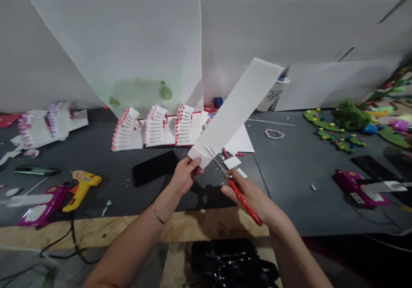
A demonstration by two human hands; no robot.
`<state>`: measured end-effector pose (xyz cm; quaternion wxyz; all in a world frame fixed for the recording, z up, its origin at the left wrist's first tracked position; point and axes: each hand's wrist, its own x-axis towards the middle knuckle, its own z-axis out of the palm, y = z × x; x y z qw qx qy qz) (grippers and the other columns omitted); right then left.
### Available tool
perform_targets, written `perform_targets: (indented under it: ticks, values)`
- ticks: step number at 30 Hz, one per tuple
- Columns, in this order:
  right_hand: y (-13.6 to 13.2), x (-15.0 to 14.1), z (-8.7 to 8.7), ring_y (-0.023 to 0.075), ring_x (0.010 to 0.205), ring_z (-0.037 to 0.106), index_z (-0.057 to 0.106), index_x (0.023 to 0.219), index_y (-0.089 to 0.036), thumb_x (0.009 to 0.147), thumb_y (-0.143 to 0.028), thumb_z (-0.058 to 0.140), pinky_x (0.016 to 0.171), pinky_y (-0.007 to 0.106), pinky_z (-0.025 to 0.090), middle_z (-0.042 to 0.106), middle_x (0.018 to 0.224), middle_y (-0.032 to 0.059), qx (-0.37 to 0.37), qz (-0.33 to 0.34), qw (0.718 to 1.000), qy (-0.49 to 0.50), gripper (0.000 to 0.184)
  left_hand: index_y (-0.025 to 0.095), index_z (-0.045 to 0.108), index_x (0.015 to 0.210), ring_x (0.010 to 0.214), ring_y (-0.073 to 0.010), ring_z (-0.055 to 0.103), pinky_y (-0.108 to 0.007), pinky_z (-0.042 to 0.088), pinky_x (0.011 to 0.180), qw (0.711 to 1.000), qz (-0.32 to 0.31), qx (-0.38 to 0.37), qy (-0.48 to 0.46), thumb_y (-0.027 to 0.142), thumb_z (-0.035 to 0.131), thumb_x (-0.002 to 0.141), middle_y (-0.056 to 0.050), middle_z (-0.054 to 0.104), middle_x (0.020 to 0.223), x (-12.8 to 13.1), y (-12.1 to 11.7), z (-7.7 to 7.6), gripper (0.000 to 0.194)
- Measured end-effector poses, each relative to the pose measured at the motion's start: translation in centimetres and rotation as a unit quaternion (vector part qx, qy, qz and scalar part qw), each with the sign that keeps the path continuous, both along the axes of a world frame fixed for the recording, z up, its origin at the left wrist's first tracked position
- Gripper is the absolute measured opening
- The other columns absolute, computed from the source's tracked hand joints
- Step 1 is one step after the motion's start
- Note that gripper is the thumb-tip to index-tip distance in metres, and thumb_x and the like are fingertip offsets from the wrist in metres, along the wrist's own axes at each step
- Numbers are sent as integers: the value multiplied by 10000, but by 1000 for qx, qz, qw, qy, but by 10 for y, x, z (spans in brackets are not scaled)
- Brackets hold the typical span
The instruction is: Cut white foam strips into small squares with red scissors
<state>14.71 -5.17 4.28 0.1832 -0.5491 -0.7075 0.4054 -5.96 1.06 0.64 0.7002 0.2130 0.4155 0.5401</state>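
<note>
A long white strip of foam or card (238, 103) slants up and to the right above the table. Its lower end is pinched between the thumb and fingers of my left hand (186, 174). My right hand (249, 193) grips red-handled scissors (240, 198), whose blades lie across the strip near that lower end. Small white cut pieces (232, 162) rest on the table just beyond the scissors. Behind my left hand are white fan-shaped pieces with red and pink tips (184, 125). A black phone (154, 168) lies to the left of that hand.
On the left lie a yellow glue gun (82, 189), a purple power strip (45, 206) and a green cutter (35, 170). Another purple power strip (360, 189) and green decorations (350, 118) are at right. White boards (128, 30) stand along the back. A black bag (231, 262) sits below the table edge.
</note>
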Motion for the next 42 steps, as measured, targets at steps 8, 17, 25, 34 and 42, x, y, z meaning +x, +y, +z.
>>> perform_targets:
  ticks: [8, 17, 25, 34, 42]
  values:
    - [-1, 2, -19, 176, 744, 610, 410, 1064, -272, 794, -500, 634, 691, 314, 492, 593, 833, -7, 44, -180, 948, 258, 419, 125, 673, 757, 551, -65, 596, -130, 455, 485, 996, 55, -52, -50, 193, 770, 714, -41, 705, 693, 1, 0, 0, 126]
    - [44, -75, -38, 193, 925, 653, 427, 1020, -255, 691, -362, 768, 861, 368, 519, 661, 1025, 30, 89, -236, 867, 429, 486, 108, 703, 804, 571, -65, 545, -175, 411, 524, 999, 49, 16, -11, 301, 878, 523, -17, 686, 718, 19, -16, -10, 383]
    - [56, -55, -40, 210, 732, 670, 585, 946, -218, 638, -381, 777, 674, 340, 544, 720, 866, 33, -13, -204, 878, 433, 398, 179, 612, 1119, 806, -147, 611, -246, 491, 717, 966, 19, 204, 158, 349, 838, 595, -34, 667, 943, 8, -16, -8, 596]
    - [60, -36, -42, 285, 918, 682, 676, 954, -217, 631, -423, 765, 784, 415, 539, 748, 864, 47, -116, -92, 873, 464, 393, 239, 659, 1194, 932, -200, 652, -301, 525, 831, 879, -134, 332, 315, 350, 794, 676, -90, 689, 1128, -21, -16, 10, 546]
    - [56, -34, -41, 257, 851, 697, 674, 975, -223, 664, -390, 764, 787, 392, 548, 746, 875, 33, -116, -95, 863, 483, 364, 219, 705, 1099, 929, -218, 678, -331, 524, 870, 860, -132, 327, 369, 358, 801, 661, -77, 728, 1058, -24, -15, 14, 470]
